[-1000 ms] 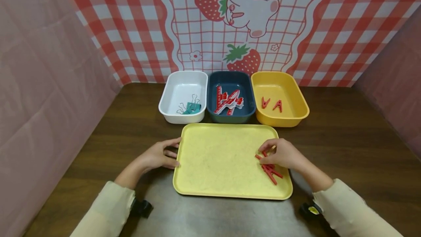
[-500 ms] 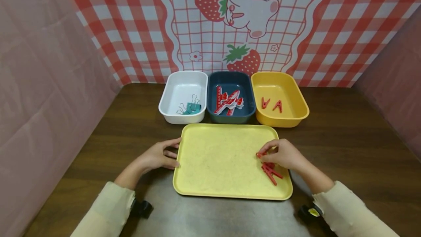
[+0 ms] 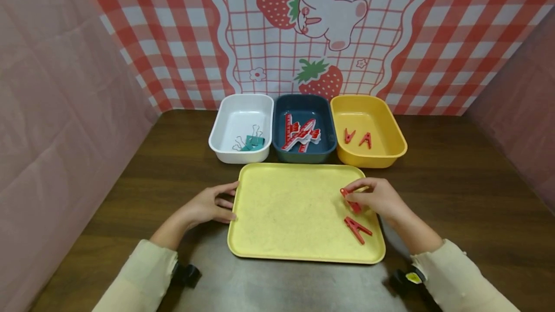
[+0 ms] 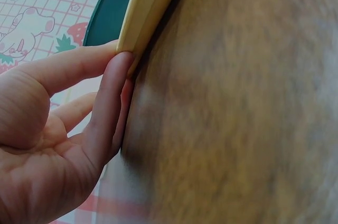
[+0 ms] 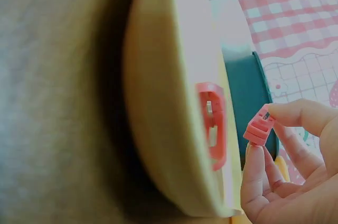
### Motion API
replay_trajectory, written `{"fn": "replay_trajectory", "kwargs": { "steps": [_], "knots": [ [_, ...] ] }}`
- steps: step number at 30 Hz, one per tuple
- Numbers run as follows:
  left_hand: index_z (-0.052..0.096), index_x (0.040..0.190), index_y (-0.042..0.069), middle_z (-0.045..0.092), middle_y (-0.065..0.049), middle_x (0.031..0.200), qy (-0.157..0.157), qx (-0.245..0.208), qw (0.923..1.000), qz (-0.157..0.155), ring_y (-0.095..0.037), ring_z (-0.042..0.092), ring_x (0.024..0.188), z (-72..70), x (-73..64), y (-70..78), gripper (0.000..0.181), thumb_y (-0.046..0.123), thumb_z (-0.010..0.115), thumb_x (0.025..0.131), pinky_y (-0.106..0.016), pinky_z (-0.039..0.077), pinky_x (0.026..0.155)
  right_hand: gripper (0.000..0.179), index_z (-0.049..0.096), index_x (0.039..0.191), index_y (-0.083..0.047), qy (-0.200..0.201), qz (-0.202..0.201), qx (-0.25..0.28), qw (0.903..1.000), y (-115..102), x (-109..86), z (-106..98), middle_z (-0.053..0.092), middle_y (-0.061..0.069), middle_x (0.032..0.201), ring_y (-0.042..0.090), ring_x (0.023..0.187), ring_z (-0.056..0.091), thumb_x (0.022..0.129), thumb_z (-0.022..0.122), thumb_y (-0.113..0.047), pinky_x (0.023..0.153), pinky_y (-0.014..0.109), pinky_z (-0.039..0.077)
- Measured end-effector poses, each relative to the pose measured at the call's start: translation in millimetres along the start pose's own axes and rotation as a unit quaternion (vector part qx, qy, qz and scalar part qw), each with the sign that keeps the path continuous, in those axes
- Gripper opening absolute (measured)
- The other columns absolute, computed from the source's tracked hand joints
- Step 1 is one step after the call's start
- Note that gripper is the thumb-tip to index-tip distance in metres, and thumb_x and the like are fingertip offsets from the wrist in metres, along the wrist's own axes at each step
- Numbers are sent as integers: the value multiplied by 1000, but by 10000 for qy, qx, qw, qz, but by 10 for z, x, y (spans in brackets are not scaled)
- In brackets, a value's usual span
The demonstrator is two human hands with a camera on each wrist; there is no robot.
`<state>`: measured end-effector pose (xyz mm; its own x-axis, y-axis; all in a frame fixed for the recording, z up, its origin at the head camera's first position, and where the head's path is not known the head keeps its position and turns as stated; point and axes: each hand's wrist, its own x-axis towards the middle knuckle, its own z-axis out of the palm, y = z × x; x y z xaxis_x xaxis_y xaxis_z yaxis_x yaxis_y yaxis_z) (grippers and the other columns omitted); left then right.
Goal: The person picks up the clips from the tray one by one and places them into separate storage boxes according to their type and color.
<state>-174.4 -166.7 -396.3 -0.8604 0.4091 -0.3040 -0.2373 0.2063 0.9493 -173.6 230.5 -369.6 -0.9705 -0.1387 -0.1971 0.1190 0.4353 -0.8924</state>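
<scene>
My right hand (image 3: 376, 201) pinches a red clothespin (image 3: 352, 202) between thumb and fingers, over the right side of the yellow tray (image 3: 295, 206). In the right wrist view the pinched clothespin (image 5: 260, 125) shows beside the tray's rim. Another red clothespin (image 3: 358, 230) lies on the tray, just nearer than the hand. At the tray's left edge, my left hand (image 3: 210, 204) rests its fairly straight fingertips against the rim. The left wrist view shows the thumb and a finger of the left hand (image 4: 68, 113) touching that edge.
Behind the tray stand three bins side by side. The white bin (image 3: 243, 110) holds teal binder clips (image 3: 253, 143), the dark blue bin (image 3: 303, 105) red-and-white patterned pieces (image 3: 302, 134), the yellow bin (image 3: 368, 110) two red clothespins (image 3: 366, 140). A checked cloth (image 3: 182, 37) hangs behind.
My right hand has picked a red clothespin out of the small pile and raised it slightly away from the other one. My left hand stays at the tray's edge.
</scene>
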Motion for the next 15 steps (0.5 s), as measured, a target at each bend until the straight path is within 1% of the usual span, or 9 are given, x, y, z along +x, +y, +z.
{"fn": "replay_trajectory", "kwargs": {
  "steps": [3,8,15],
  "knots": [
    [28,145,0,35,-24,132,-5,4,10000,12,-27,57,98,0,-1,-2,82,-16,67,75,-41,56,73,28,67,102,6,161,33,47,9999,-32,7,-34,66,8,74,19,59,59,81,72,-13,55,33,54],
    [28,145,1,35,-24,132,5,21,10000,-7,-28,56,99,-4,6,-1,82,-16,68,75,-41,56,73,32,64,105,8,391,-90,263,9988,-38,22,-104,66,5,75,15,62,57,83,71,-13,61,33,56],
    [28,145,1,35,-23,132,20,66,10000,-39,-28,56,100,-2,6,4,82,-15,68,75,-41,56,73,34,63,106,8,729,-291,592,9952,-34,56,-215,67,-6,80,10,67,61,85,70,-19,63,29,55]
  ]
}}
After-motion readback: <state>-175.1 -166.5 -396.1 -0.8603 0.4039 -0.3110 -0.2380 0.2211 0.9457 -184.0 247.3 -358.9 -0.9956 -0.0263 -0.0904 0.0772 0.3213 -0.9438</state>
